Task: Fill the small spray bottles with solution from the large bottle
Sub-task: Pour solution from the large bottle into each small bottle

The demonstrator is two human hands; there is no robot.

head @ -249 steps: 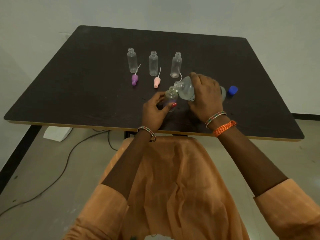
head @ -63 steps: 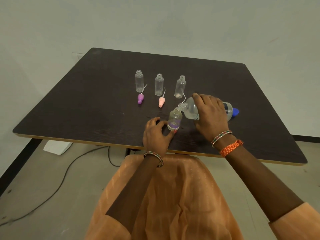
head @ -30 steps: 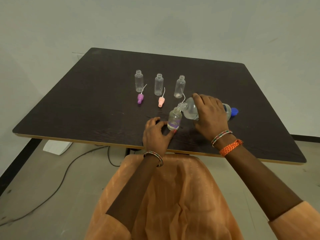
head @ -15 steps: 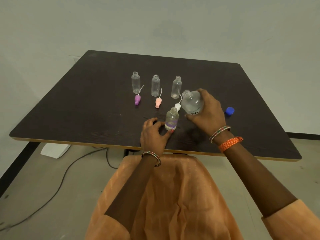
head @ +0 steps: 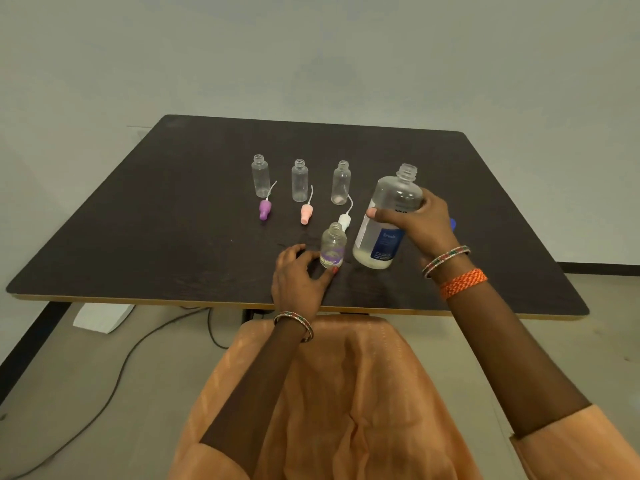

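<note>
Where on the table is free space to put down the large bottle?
The table is bare to the left of the purple spray cap and behind the three empty small bottles. It is crowded between the pink spray cap, the filled small bottle and the large bottle.

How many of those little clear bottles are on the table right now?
4. Three stand in a row at the back: left, middle, right. The fourth small bottle stands nearer, held by the left hand.
</note>
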